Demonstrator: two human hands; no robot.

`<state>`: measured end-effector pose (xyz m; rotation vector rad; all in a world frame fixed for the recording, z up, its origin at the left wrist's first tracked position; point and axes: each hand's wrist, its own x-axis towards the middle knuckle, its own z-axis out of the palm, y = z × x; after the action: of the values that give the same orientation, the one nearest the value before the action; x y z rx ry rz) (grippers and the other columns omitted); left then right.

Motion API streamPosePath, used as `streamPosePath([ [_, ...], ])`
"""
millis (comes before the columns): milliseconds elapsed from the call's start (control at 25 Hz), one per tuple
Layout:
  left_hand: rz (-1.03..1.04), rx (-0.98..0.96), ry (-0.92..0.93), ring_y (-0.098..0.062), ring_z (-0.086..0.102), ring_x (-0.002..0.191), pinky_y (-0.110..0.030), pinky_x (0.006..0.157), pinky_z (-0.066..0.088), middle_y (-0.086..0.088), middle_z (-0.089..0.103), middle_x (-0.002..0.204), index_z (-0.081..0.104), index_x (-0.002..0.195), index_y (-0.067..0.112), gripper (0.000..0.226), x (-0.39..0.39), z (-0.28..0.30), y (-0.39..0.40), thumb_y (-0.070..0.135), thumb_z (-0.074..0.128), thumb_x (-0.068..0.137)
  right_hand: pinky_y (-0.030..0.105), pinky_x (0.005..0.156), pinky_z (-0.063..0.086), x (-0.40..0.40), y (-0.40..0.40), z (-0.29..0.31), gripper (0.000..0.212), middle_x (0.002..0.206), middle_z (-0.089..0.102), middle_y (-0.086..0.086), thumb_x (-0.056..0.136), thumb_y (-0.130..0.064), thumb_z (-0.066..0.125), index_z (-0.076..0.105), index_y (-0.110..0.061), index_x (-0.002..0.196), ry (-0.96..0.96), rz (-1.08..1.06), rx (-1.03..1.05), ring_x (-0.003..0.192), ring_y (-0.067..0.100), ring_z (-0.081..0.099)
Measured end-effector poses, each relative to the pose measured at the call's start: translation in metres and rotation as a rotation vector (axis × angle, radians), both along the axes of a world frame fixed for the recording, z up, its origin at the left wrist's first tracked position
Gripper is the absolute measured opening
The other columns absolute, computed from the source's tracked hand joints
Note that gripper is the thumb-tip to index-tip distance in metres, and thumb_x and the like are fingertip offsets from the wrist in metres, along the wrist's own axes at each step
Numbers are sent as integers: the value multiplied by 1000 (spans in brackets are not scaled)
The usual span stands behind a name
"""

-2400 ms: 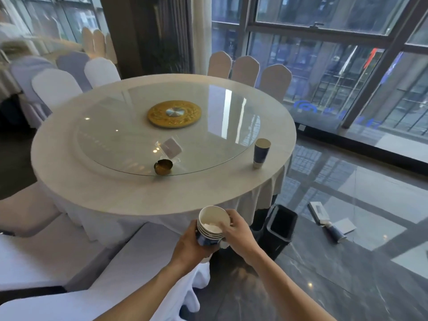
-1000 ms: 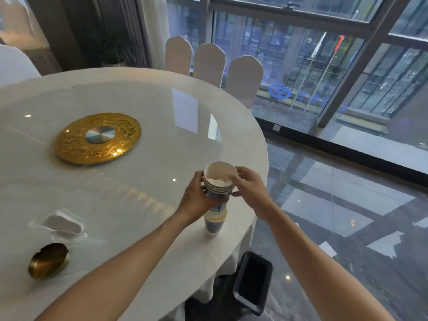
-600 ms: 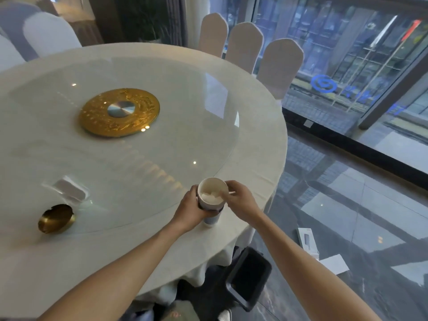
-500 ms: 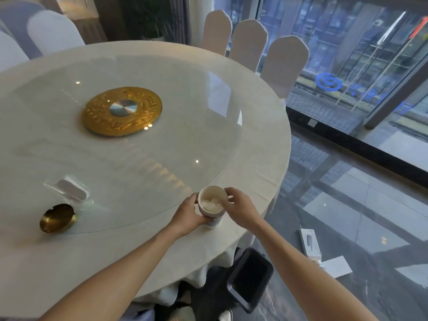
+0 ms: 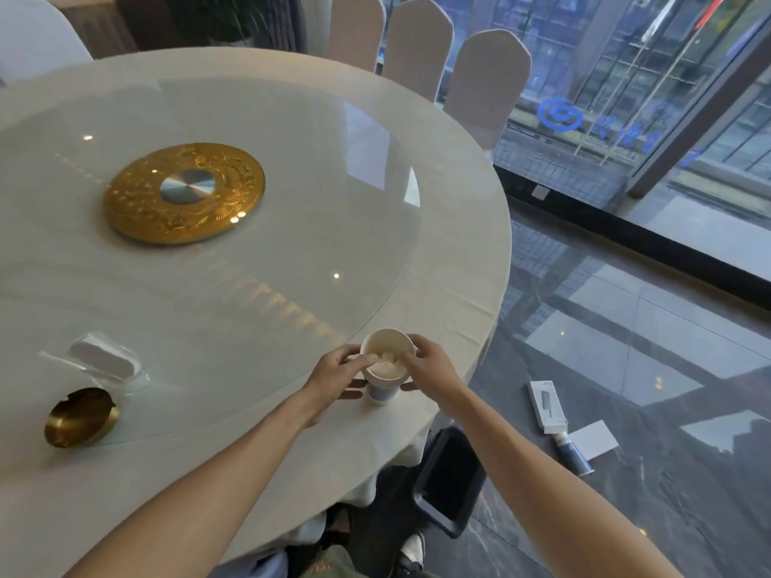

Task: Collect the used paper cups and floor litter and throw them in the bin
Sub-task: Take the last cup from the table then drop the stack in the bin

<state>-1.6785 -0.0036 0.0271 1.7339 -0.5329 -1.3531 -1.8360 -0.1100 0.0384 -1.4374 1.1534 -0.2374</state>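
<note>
A stack of cups is stood near the edge of the round desk. The cups are white inside with a dark blue band low on the outside, and something white and crumpled is seen in the top one. The stack is held on both sides: the left hand and the right hand have their fingers curled round the rim. A black bin is on the floor below. A white box, a paper and a dark tube are lying on the floor.
</note>
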Motion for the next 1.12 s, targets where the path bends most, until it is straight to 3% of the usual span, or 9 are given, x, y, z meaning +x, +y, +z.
streamPosePath([
  [200,-132,-42,-36,-23,76,94,-42,90,62,-5,75,116,68,121,22,36,-14,2,-31,39,76,90,40,77,65,-31,-6,14,26,109,73,10,97,-15,61,67,-16,122,-81,-216,98,97,22,73],
  [400,-310,-108,19,-30,74,105,-44,90,60,-7,71,116,62,110,21,30,-67,8,-67,36,78,90,48,83,64,-102,-4,24,22,105,76,10,95,-10,64,71,-12,116,-127,-478,42,91,19,75],
  [600,-462,-95,47,-26,76,91,-26,67,60,-10,74,110,67,111,14,32,-145,-5,-74,33,79,89,49,81,65,-185,20,6,23,110,75,14,93,-11,64,74,-12,113,-98,-661,77,100,25,74],
  [760,-445,-8,-16,-16,72,85,-21,67,52,-2,77,97,73,101,18,31,-190,-36,-65,47,76,88,43,72,65,-220,32,-28,18,109,77,14,93,-19,64,76,-14,105,-52,-744,200,92,26,75],
  [840,-401,35,-34,-14,69,85,-25,70,52,1,76,94,73,98,22,35,-211,-60,-59,55,74,86,37,65,63,-232,33,-45,14,102,77,13,94,-21,64,76,-14,97,-61,-766,277,86,26,73],
  [920,-353,101,1,-19,71,95,-39,82,61,0,76,102,73,105,24,40,-230,-84,-53,58,71,85,33,60,61,-243,29,-69,16,96,76,13,98,-23,61,74,-14,94,-54,-773,362,82,26,72],
  [1040,-267,195,59,-22,72,106,-47,93,62,-1,76,113,69,121,24,36,-253,-124,-47,49,65,95,38,69,63,-259,18,-116,23,107,74,13,101,-27,55,69,-10,108,-47,-735,461,95,30,74],
  [1120,-193,246,78,-22,73,108,-48,93,61,1,77,115,69,124,26,49,-260,-160,-52,60,66,89,42,80,63,-264,11,-155,26,114,73,13,102,-31,54,65,-10,113,-73,-700,510,106,30,71],
])
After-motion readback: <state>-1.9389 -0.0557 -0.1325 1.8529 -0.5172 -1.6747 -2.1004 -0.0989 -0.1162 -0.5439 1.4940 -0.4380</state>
